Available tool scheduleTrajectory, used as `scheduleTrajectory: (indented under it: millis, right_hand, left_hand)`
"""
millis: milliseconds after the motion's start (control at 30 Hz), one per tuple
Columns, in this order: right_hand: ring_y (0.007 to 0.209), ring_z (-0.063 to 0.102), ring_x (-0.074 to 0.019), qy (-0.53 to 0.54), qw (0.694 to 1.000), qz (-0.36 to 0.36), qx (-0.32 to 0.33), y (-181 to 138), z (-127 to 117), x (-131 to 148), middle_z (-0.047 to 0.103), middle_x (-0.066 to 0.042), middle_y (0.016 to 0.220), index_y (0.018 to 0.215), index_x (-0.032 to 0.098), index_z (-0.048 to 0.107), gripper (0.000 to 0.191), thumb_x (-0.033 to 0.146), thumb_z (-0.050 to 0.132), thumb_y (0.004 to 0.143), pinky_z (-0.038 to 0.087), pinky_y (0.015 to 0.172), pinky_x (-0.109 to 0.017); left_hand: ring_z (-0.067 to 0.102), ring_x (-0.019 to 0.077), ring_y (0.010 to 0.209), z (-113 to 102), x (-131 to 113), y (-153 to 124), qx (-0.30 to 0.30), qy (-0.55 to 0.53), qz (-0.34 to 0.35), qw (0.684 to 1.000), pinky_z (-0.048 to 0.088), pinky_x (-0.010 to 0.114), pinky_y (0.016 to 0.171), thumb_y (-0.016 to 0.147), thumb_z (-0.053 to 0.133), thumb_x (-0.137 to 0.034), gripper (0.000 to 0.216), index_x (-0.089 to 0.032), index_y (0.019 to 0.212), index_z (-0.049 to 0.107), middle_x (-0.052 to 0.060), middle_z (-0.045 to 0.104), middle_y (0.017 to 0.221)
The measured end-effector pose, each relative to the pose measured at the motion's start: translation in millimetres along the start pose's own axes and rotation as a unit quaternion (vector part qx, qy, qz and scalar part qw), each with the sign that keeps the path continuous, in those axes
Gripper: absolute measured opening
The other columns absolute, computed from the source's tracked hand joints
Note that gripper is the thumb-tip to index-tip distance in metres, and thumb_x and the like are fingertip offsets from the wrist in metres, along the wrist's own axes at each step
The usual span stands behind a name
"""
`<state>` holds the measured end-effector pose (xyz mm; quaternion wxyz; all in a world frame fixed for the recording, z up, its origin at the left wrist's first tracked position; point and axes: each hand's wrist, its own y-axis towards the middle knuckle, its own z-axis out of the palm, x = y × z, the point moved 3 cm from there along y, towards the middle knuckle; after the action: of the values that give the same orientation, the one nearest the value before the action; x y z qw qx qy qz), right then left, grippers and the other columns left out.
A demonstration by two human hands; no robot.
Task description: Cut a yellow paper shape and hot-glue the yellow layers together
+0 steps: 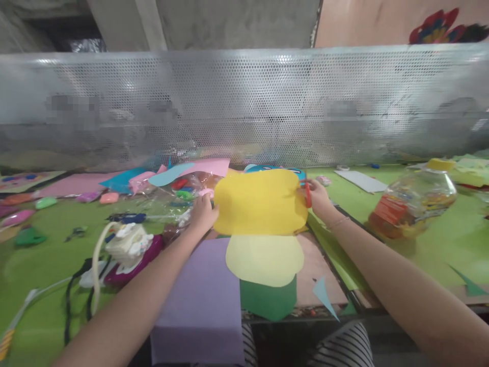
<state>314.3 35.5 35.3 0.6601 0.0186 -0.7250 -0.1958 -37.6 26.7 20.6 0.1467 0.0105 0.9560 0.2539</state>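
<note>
A yellow sheet with rounded corners is held up at the middle of the table. My left hand pinches its left edge. At the opposite edge, my right hand is closed around red-handled scissors; their blades are hidden. It is too unclear to tell whether that hand grips the sheet too. Below the yellow sheet lie a pale yellow scalloped cutout, a dark green piece and a purple sheet hanging over the table's front edge.
On the left, a power adapter with cords sits near several coloured clay packets. A plastic bottle with a yellow cap stands at right. A perforated metal panel runs along the back. A light blue scrap lies at the front edge.
</note>
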Motion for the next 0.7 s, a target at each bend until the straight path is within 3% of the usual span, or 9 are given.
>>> scheduleTrajectory:
  millis: [133, 200, 267, 367, 433, 500, 700]
  right_hand:
    - [0.052, 0.055, -0.0100, 0.186, 0.977, -0.002, -0.109, -0.4, -11.0, 8.3, 0.057, 0.005, 0.065, 0.083, 0.021, 0.050, 0.036, 0.020, 0.067, 0.050, 0.046, 0.048, -0.022]
    - [0.056, 0.058, -0.0108, 0.252, 0.959, 0.004, -0.126, -1.4, -13.5, 9.8, 0.058, 0.004, 0.066, 0.079, 0.021, 0.048, 0.034, 0.016, 0.066, 0.051, 0.049, 0.050, -0.022]
    - [0.059, 0.059, -0.0116, 0.299, 0.944, 0.014, -0.137, -2.5, -14.9, 9.7, 0.058, 0.004, 0.067, 0.077, 0.020, 0.046, 0.033, 0.012, 0.065, 0.052, 0.051, 0.052, -0.022]
    - [0.060, 0.060, -0.0114, 0.325, 0.932, 0.037, -0.158, -3.8, -15.5, 7.3, 0.057, 0.005, 0.066, 0.077, 0.020, 0.045, 0.031, 0.007, 0.062, 0.055, 0.052, 0.051, -0.021]
    - [0.059, 0.060, -0.0108, 0.327, 0.930, 0.052, -0.156, -4.0, -14.6, 5.6, 0.057, 0.005, 0.066, 0.077, 0.020, 0.045, 0.030, 0.005, 0.060, 0.056, 0.052, 0.050, -0.020]
    - [0.059, 0.060, -0.0102, 0.329, 0.930, 0.062, -0.148, -3.9, -13.6, 4.5, 0.057, 0.005, 0.067, 0.076, 0.020, 0.045, 0.029, 0.004, 0.060, 0.057, 0.052, 0.049, -0.019]
    - [0.059, 0.060, -0.0105, 0.334, 0.930, 0.075, -0.132, -3.9, -12.9, 1.2, 0.058, 0.004, 0.068, 0.076, 0.019, 0.045, 0.028, 0.002, 0.060, 0.059, 0.053, 0.050, -0.020]
  left_hand:
    - [0.048, 0.0289, 0.112, -9.2, -7.9, -2.6, -0.043, -0.004, 0.046, 0.998, 0.035, 0.040, 0.097, 0.081, 0.047, -0.022, 0.029, -0.012, 0.108, 0.052, 0.016, 0.056, 0.113]
    - [0.052, 0.0279, 0.104, -10.8, -15.3, -7.2, 0.011, -0.020, 0.087, 0.996, 0.039, 0.040, 0.091, 0.084, 0.044, -0.030, 0.025, -0.015, 0.100, 0.055, 0.013, 0.059, 0.104]
    - [0.055, 0.0265, 0.095, -8.3, -24.5, -15.0, 0.114, -0.051, 0.126, 0.984, 0.042, 0.038, 0.083, 0.085, 0.042, -0.043, 0.033, -0.016, 0.097, 0.056, 0.011, 0.060, 0.099]
    - [0.049, 0.0300, 0.108, -2.4, -37.9, -28.6, 0.224, -0.062, 0.172, 0.957, 0.039, 0.043, 0.089, 0.079, 0.044, -0.059, 0.055, -0.018, 0.115, 0.053, 0.012, 0.055, 0.115]
    - [0.040, 0.0338, 0.119, 0.8, -44.5, -34.5, 0.255, -0.047, 0.194, 0.946, 0.033, 0.049, 0.095, 0.072, 0.049, -0.065, 0.070, -0.022, 0.127, 0.045, 0.012, 0.047, 0.128]
    - [0.034, 0.0359, 0.123, 2.0, -48.6, -36.8, 0.269, -0.036, 0.209, 0.940, 0.030, 0.051, 0.096, 0.066, 0.054, -0.068, 0.077, -0.023, 0.128, 0.044, 0.012, 0.043, 0.133]
    - [0.044, 0.0350, 0.116, -1.4, -50.0, -35.8, 0.285, -0.093, 0.174, 0.938, 0.034, 0.049, 0.093, 0.060, 0.066, -0.058, 0.068, -0.021, 0.114, 0.051, 0.013, 0.050, 0.123]
